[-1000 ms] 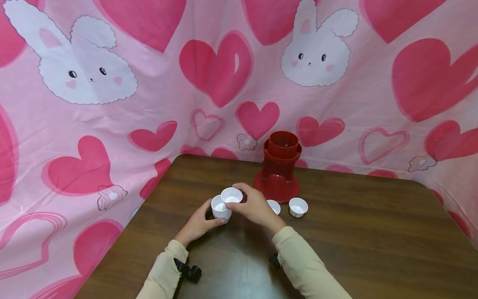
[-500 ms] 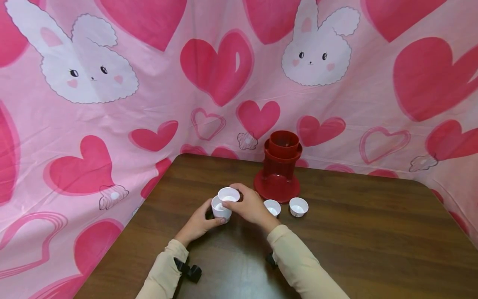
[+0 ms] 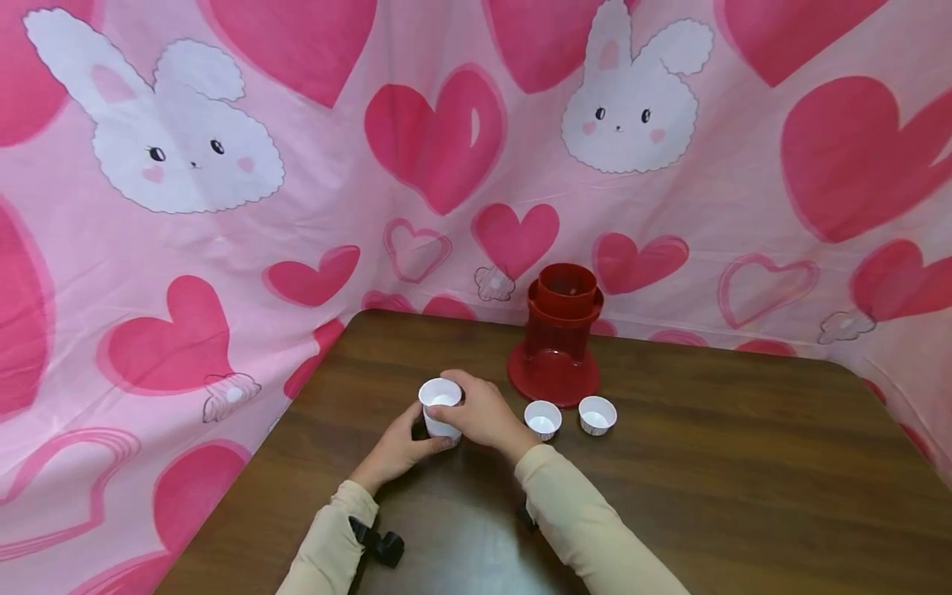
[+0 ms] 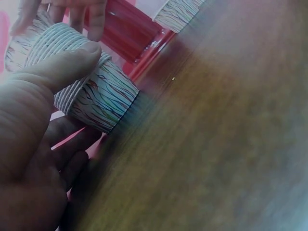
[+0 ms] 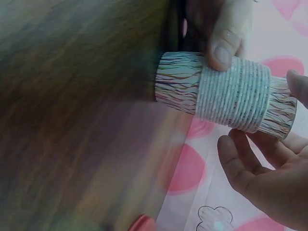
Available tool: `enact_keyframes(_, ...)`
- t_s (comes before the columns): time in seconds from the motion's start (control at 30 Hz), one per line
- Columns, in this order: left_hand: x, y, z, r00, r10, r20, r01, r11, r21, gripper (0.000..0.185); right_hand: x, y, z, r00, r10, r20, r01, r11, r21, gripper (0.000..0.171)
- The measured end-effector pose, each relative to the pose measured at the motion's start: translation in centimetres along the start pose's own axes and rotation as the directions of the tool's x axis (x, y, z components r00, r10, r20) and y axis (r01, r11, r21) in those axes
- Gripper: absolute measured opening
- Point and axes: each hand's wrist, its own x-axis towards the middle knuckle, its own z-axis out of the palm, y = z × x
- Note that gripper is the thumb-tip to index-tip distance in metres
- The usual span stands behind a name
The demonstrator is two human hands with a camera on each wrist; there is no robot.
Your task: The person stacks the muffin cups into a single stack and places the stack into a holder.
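My left hand (image 3: 397, 450) grips a nested stack of white paper cups (image 5: 231, 94), thumb on one side and fingers behind. Colourful wavy lines cover the cup walls, and several ridged rims show one over another. My right hand (image 3: 483, 417) pinches a single paper cup (image 3: 440, 390), mouth up, at the top of the stack and in line with it. In the right wrist view, that cup's patterned wall (image 5: 279, 110) sticks out past the topmost rims. The stack's bottom end (image 4: 108, 103) is close over the table in the left wrist view.
Two loose paper cups, one nearer my right hand (image 3: 543, 421) and one farther right (image 3: 597, 416), stand mouth up. Behind them is a red plastic cylinder on a round base (image 3: 561, 347). A pink heart-and-rabbit cloth (image 3: 439, 248) hangs behind the wooden table (image 3: 744, 463).
My right hand has moved left with its cup, from beside the stack's mouth to over it, in line. The nearer loose cup, partly hidden before, now shows fully. My left hand keeps its hold.
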Motion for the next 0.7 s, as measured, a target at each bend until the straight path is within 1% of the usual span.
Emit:
enact_keyframes(0.2, 0.1, 0.4, 0.0, 1.0, -0.016, -0.012, 0.016, 1.0, 0.006, 0.074, -0.3, 0.6, 0.2, 0.999, 0.002, 0.049, 0.001, 0.998, -0.065, 0.061)
enact_keyframes(0.4, -0.1, 0.3, 0.0, 1.0, -0.02, -0.023, 0.021, 0.999, 0.036, 0.071, -0.4, 1.1, 0.1, 0.991, 0.051, 0.125, -0.041, 0.996, -0.08, 0.071)
enact_keyframes(0.47, -0.1, 0.2, 0.0, 0.999, -0.024, -0.024, 0.025, 0.999, 0.038, 0.072, -0.5, 1.5, -0.2, 0.988, 0.053, 0.142, -0.039, 0.995, -0.097, 0.07)
enact_keyframes(0.6, -0.1, 0.1, 0.1, 0.999, -0.027, -0.029, 0.028, 0.999, 0.039, 0.073, -0.8, 2.3, -1.5, 0.986, 0.042, 0.159, -0.023, 0.993, -0.119, 0.067)
enact_keyframes(0.7, -0.1, 0.2, 0.2, 0.999, -0.037, -0.035, 0.038, 0.999, 0.037, 0.074, -1.5, 2.8, -3.4, 0.99, 0.053, 0.129, -0.041, 0.995, -0.094, 0.065)
